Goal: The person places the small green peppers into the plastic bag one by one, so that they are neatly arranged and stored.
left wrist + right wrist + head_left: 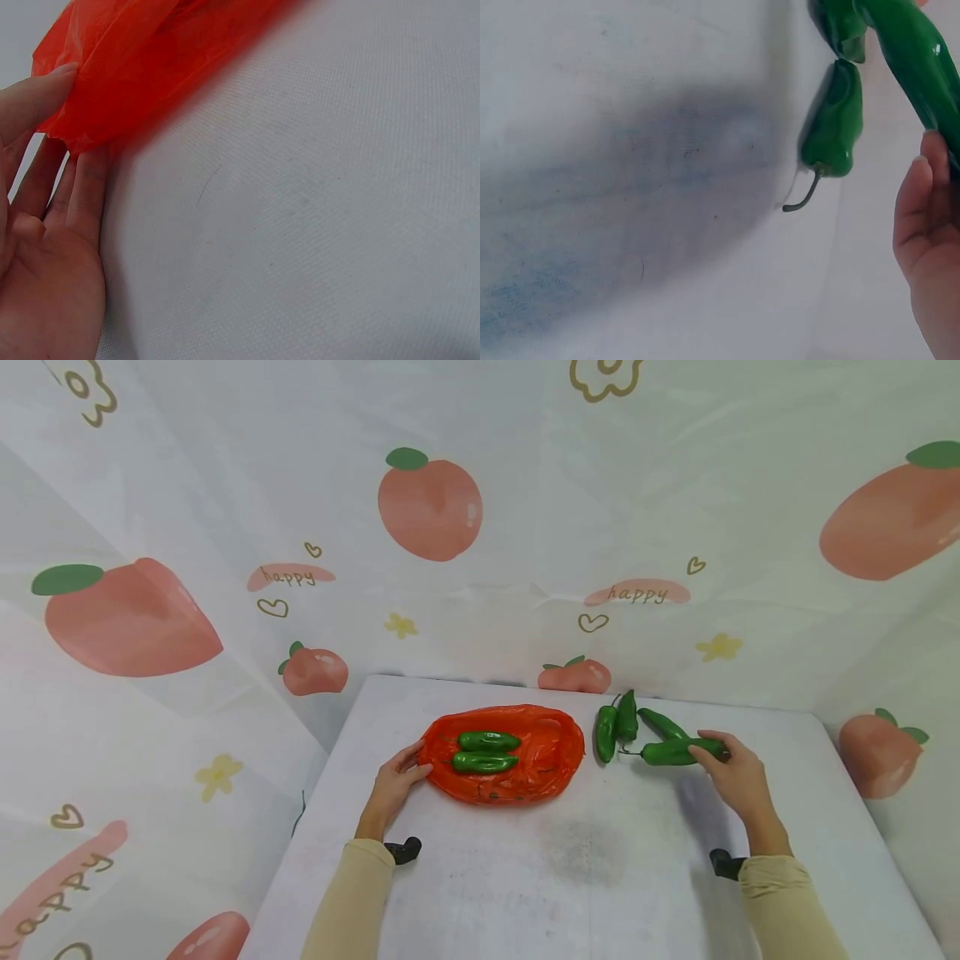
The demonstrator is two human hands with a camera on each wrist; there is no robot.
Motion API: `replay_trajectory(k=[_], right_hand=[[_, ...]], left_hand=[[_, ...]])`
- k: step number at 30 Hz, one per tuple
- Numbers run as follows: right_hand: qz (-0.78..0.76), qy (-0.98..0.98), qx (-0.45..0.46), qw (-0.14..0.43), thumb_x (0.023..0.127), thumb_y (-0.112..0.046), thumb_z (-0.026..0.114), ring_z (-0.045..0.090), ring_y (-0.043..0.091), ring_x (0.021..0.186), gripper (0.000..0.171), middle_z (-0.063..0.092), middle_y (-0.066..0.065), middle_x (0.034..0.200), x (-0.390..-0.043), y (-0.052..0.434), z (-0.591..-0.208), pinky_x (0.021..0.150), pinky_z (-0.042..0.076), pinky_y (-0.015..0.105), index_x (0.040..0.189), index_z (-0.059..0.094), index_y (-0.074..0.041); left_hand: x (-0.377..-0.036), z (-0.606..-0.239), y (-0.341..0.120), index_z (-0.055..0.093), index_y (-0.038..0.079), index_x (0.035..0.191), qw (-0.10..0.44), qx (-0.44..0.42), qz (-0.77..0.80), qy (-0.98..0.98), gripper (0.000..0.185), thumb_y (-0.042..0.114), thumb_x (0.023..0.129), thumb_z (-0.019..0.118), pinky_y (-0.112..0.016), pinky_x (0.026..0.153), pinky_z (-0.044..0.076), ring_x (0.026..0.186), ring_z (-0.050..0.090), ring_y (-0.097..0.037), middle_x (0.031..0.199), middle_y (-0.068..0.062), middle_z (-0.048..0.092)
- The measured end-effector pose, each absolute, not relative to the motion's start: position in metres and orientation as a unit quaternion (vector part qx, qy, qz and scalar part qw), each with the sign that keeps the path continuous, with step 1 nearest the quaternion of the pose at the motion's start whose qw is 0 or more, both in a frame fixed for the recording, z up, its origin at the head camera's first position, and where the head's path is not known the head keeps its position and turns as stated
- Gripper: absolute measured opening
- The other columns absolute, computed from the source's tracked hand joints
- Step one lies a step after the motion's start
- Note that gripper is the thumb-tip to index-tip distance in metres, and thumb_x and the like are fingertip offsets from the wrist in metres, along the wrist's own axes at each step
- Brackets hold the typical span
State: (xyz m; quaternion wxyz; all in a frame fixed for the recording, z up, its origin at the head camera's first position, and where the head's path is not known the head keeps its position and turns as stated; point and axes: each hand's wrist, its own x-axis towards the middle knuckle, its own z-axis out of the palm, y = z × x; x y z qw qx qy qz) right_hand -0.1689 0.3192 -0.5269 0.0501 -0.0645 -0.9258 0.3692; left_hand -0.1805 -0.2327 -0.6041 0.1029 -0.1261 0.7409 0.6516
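- Head view: six green peppers in all. Two lie in the orange bag (525, 760); four lie on the table (600, 860), right of it. The right hand (731, 768) grips one loose pepper (678, 752).
- Left wrist view: the left hand (45, 247) pinches the bag's edge, thumb over, fingers under.
- Right wrist view: three peppers show; fingers curl round one.

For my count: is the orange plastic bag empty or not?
Not empty: the orange plastic bag has two green peppers lying on it.
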Motion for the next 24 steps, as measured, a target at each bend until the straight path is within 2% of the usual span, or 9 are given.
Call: replay_trajectory(k=[8,15,24], right_hand=[[0.403,-0.914,-0.044,0.007,0.092,-0.047,0.056,0.057,-0.003,0.075,0.058,0.064,0.018,0.107,-0.171,0.315,-0.527,0.062,0.047,0.018,0.133,0.052,-0.006],[0.424,-0.905,-0.026,0.005,0.093,-0.041,0.059,0.061,-0.005,0.075,0.054,0.065,0.015,0.102,-0.175,0.308,-0.528,0.065,0.047,0.014,0.132,0.052,-0.005],[0.438,-0.899,-0.022,-0.012,0.094,-0.039,0.057,0.060,-0.007,0.079,0.051,0.065,0.018,0.111,-0.178,0.293,-0.516,0.070,0.046,0.012,0.134,0.051,-0.008]], left_hand=[[-0.181,-0.606,-0.233,0.053,0.031,0.134,0.097,-0.119,0.656,0.739,0.058,0.033,0.080,0.075,-0.039,0.112,0.039,0.138,0.042,-0.018,0.144,0.002,0.050],[-0.181,-0.606,-0.233,0.053,0.032,0.135,0.102,-0.125,0.661,0.733,0.059,0.033,0.080,0.075,-0.038,0.112,0.038,0.138,0.041,-0.018,0.144,0.003,0.049],[-0.181,-0.602,-0.233,0.052,0.029,0.136,0.107,-0.122,0.670,0.724,0.058,0.030,0.082,0.074,-0.037,0.113,0.038,0.138,0.041,-0.017,0.145,0.003,0.048]])
